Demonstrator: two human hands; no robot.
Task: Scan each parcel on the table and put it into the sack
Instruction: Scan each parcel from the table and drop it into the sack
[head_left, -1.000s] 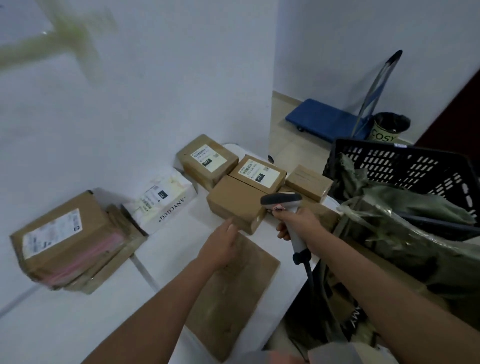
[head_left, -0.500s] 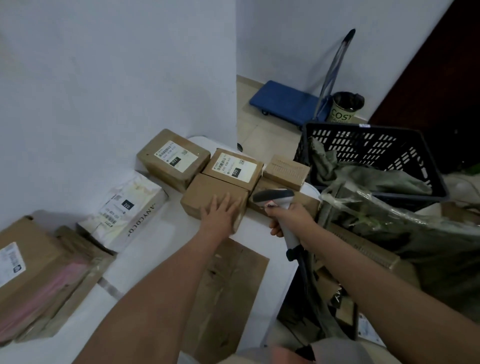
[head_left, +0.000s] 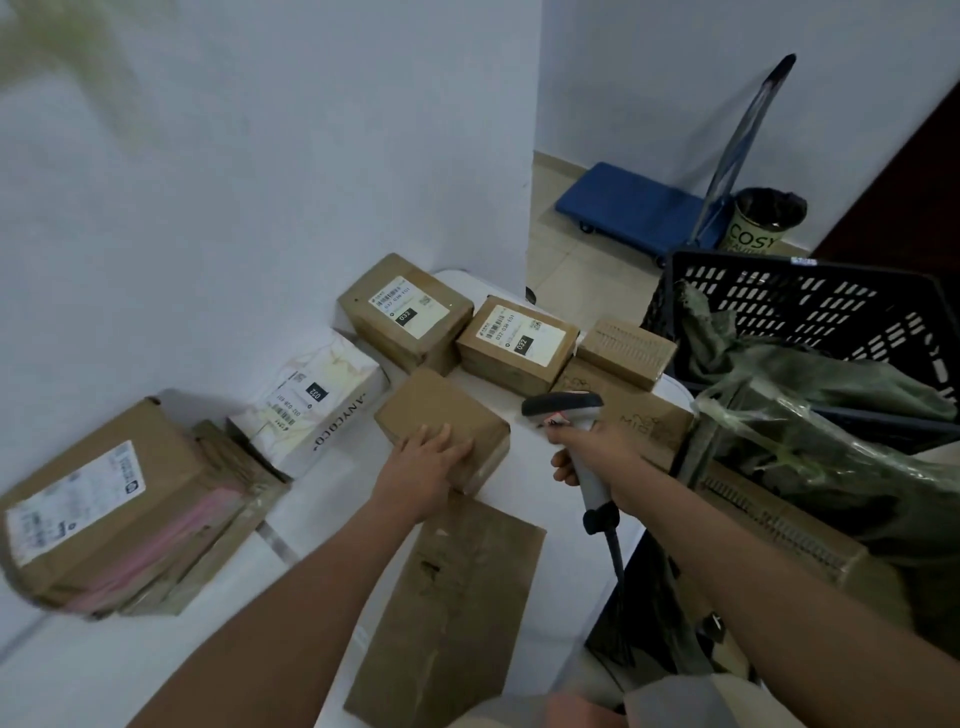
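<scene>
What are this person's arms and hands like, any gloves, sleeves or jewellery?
Both arms are bare the whole way into view: no sleeves reach them. The left hand and right hand wear no gloves, and no rings, watch or bracelets show at the wrists.

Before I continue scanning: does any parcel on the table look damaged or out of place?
The big brown parcel at the table's left looks crushed and sits tilted on flat packets. The small box under the left hand shows no label on top.
</scene>
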